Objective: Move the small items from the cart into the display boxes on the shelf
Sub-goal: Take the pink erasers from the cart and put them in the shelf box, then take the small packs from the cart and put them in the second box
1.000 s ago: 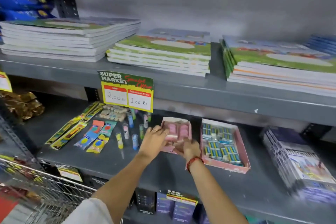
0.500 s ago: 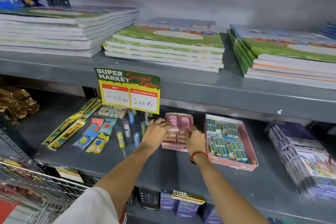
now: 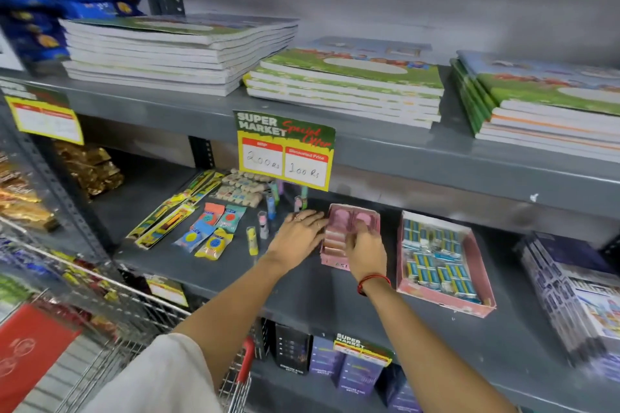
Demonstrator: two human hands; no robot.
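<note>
A small pink display box (image 3: 335, 263) stands on the grey middle shelf (image 3: 312, 295) with pink erasers (image 3: 342, 215) stacked inside. My left hand (image 3: 298, 235) lies flat against the box's left wall, fingers stretched out. My right hand (image 3: 365, 251) covers the box's front right part, with its fingertips down on the erasers; whether it holds one is hidden. A wider pink box (image 3: 446, 307) of small blue packs sits just to the right. The wire cart (image 3: 141, 308) is at the lower left, its contents blurred.
Glue sticks (image 3: 251, 240), small packets (image 3: 208, 231) and long card packs lie left of my hands. A price sign (image 3: 285, 151) hangs from the upper shelf, which carries notebook stacks (image 3: 342, 84). Wrapped books (image 3: 570, 295) lie at the far right. The cart's red handle (image 3: 246, 359) is below my left arm.
The view has shifted left. Both hands stay at the pink box; my right hand has moved forward onto the erasers, and my left stays on the box's left side.
</note>
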